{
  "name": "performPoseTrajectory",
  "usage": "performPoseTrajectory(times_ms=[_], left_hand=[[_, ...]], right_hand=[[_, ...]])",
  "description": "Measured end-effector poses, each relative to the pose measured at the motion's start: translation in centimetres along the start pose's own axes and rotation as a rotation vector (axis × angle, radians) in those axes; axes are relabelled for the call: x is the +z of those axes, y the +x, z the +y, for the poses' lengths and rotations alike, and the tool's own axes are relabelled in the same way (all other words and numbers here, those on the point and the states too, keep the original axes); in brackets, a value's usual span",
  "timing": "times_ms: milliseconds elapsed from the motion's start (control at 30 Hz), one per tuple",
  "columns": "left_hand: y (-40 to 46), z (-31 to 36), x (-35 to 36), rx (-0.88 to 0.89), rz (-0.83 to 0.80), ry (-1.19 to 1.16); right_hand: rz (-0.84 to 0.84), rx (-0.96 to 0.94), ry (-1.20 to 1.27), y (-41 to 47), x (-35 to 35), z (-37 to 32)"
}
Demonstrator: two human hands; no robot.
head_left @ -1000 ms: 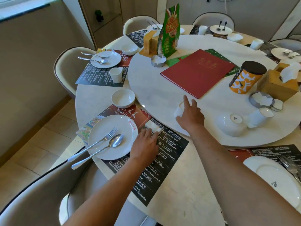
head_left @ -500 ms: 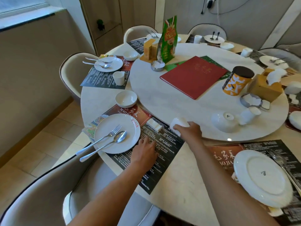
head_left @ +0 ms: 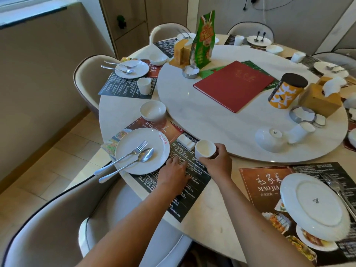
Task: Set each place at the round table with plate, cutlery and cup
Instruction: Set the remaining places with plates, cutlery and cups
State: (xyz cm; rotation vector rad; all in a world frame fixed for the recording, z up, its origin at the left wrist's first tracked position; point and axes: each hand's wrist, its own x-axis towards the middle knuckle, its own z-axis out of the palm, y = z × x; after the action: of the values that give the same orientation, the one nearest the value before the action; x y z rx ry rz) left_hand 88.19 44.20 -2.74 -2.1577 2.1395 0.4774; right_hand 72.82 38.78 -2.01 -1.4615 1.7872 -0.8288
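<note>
My right hand (head_left: 217,162) grips a small white cup (head_left: 204,148), mouth up, just above the dark placemat (head_left: 194,191) of the near-left place. My left hand (head_left: 174,175) rests flat on that placemat, fingers straight. To the left lies a white plate (head_left: 152,137) carrying a fork (head_left: 123,157) and a spoon (head_left: 131,163). A white bowl (head_left: 153,110) stands beyond the plate, and a folded white napkin packet (head_left: 185,141) lies beside the cup.
The raised marble turntable (head_left: 221,122) holds a red menu (head_left: 233,85), an orange tin (head_left: 287,91), a tissue box (head_left: 319,102), an upturned bowl (head_left: 269,139) and a cup (head_left: 300,131). An upside-down plate (head_left: 314,207) lies at the right place. Chairs ring the table.
My right hand took the cup off the turntable's edge, turned it mouth up and brought it down over the placemat. My left hand slid slightly back on the mat.
</note>
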Motion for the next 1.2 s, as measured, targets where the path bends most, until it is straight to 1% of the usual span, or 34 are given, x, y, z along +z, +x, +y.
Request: performPoseTrajectory(times_ms=[267,533,767,867,967,1100,1200], left_hand=[[0.0,-0.2,0.1,0.0,-0.004,0.011],[0.0,-0.2,0.1,-0.006,-0.009,0.005],[-0.6,-0.2,-0.1,-0.002,-0.006,-0.008],[-2.0,-0.1,-0.2,-0.006,0.045,-0.016],[-3.8,0.1,-0.4,0.003,0.141,-0.024],[-6.1,0.7,-1.3,0.091,0.241,-0.016],[-7.6,1.8,-2.8,0.165,0.292,-0.025]], right_hand=[[-0.025,-0.017,-0.074,1.0,1.5,0.0],[-0.022,-0.022,-0.1,1.3,1.3,-0.3],[-0.076,-0.021,-0.149,-0.3,0.2,-0.5],[-0.058,-0.094,-0.265,-2.2,-1.0,-0.3],[-0.028,-0.16,-0.363,-4.7,-1.9,-0.1],[0.006,-0.194,-0.508,-8.6,-2.8,0.1],[0.057,-0.191,-0.546,-11.4,-3.9,0.3]])
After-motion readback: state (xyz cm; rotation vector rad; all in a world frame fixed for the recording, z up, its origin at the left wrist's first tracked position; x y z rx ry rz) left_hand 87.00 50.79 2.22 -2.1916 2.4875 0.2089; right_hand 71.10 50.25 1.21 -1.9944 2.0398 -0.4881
